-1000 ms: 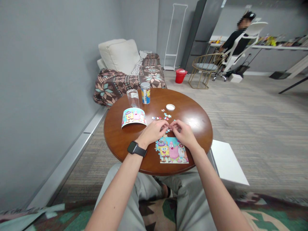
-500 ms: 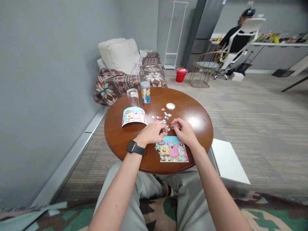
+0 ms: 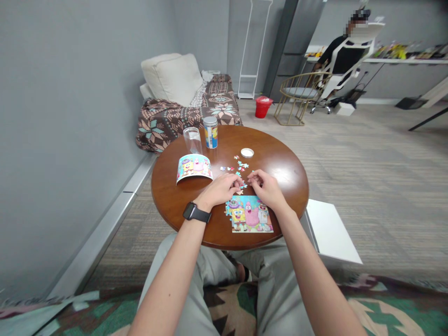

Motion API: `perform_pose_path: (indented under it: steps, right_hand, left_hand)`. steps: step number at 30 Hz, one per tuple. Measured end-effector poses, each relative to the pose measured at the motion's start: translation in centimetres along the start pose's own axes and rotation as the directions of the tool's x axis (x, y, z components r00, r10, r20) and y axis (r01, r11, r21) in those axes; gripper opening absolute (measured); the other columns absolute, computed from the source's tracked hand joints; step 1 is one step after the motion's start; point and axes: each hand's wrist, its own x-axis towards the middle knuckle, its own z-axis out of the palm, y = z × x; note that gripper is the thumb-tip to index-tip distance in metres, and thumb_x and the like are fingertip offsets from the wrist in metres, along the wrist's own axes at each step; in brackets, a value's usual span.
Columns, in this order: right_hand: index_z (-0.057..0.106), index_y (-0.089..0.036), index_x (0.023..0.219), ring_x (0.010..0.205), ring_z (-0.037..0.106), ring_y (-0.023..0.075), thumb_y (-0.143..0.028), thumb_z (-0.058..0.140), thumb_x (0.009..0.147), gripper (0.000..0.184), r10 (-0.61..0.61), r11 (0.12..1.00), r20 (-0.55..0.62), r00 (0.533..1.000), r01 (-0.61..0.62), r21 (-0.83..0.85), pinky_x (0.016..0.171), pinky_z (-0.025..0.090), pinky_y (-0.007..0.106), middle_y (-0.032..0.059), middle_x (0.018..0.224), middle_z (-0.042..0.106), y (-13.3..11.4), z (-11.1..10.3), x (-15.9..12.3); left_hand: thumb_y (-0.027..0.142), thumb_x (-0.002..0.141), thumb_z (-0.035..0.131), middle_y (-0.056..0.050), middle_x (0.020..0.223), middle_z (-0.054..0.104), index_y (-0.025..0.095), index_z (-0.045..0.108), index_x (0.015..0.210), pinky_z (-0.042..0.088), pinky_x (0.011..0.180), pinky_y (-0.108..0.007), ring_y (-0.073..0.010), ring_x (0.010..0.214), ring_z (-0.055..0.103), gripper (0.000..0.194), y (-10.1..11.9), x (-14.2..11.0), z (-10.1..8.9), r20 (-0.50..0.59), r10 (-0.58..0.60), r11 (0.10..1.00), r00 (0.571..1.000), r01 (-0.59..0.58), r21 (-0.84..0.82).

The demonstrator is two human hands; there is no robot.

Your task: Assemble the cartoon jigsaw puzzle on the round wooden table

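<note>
A partly assembled cartoon jigsaw puzzle (image 3: pixel 251 215) lies flat near the front edge of the round table (image 3: pixel 175 205); its left edge is jagged. Just beyond it are several loose puzzle pieces (image 3: pixel 242 165), some half hidden by my fingers. My left hand (image 3: pixel 224 187), with a black watch at the wrist, has its fingers curled in among these pieces. Bent fingers and thumb come close together on my right hand (image 3: pixel 265 186), which hovers over the puzzle's upper right corner. Whatever either hand pinches is too small to make out.
A curved picture sheet (image 3: pixel 194 167) stands at the left, before a clear glass (image 3: pixel 192 140) and a printed can (image 3: pixel 210 133). A round lid (image 3: pixel 247 152) lies beyond the pieces. A white box (image 3: pixel 334 231) is right of the table. One person sits in the background.
My left hand's fingers have shifted slightly over the loose pieces. The right hand keeps nearly the same pose, and the whole view has moved a little.
</note>
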Motion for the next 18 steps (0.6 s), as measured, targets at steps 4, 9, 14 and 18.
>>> perform_pose_path:
  steps: [4,9,14,18]
  right_hand:
    - [0.062,-0.021,0.086,0.067,0.063,0.0167,-0.019,0.05,0.081,0.012,-0.01,1.0,-0.005,1.0,0.01,-0.004,0.066,0.05,0.03,0.0029,0.078,0.07,0.0,0.0,0.0]
    - [0.062,-0.021,0.087,0.068,0.063,0.0162,-0.019,0.05,0.082,0.013,-0.005,1.0,-0.008,1.0,0.005,0.0,0.066,0.049,0.03,0.0023,0.078,0.069,0.3,0.1,0.0]
    - [0.063,-0.02,0.089,0.069,0.063,0.0167,-0.017,0.049,0.08,0.016,-0.004,1.0,-0.013,1.0,0.004,-0.003,0.068,0.05,0.03,0.0026,0.078,0.069,0.5,0.2,0.0]
    - [0.064,-0.021,0.088,0.07,0.063,0.017,-0.015,0.049,0.079,0.018,0.003,1.0,-0.039,0.999,-0.004,-0.013,0.07,0.05,0.031,0.0022,0.077,0.069,0.4,0.1,0.1]
  left_hand:
    - [0.015,0.086,0.064,-0.003,0.089,0.065,0.019,0.066,0.091,0.048,0.083,-0.033,-0.0184,0.085,0.059,0.007,-0.2,-0.1,-0.1,-0.004,0.025,0.999,1.0,-0.025,0.022]
    - [0.02,0.084,0.067,-0.004,0.091,0.064,0.018,0.065,0.083,0.048,0.083,-0.033,-0.0196,0.089,0.059,0.003,-0.5,-0.2,-0.2,0.002,0.045,0.999,0.999,-0.045,0.019]
    - [0.016,0.083,0.065,-0.001,0.081,0.062,0.019,0.059,0.079,0.047,0.078,-0.032,-0.0176,0.079,0.057,0.008,0.2,-0.2,-0.6,-0.012,-0.006,1.0,1.0,0.005,-0.03]
    - [0.018,0.085,0.062,0.0,0.083,0.065,0.018,0.062,0.087,0.048,0.076,-0.029,-0.0159,0.077,0.058,0.002,1.0,-0.3,-1.8,-0.048,-0.066,0.991,0.997,0.06,-0.118]
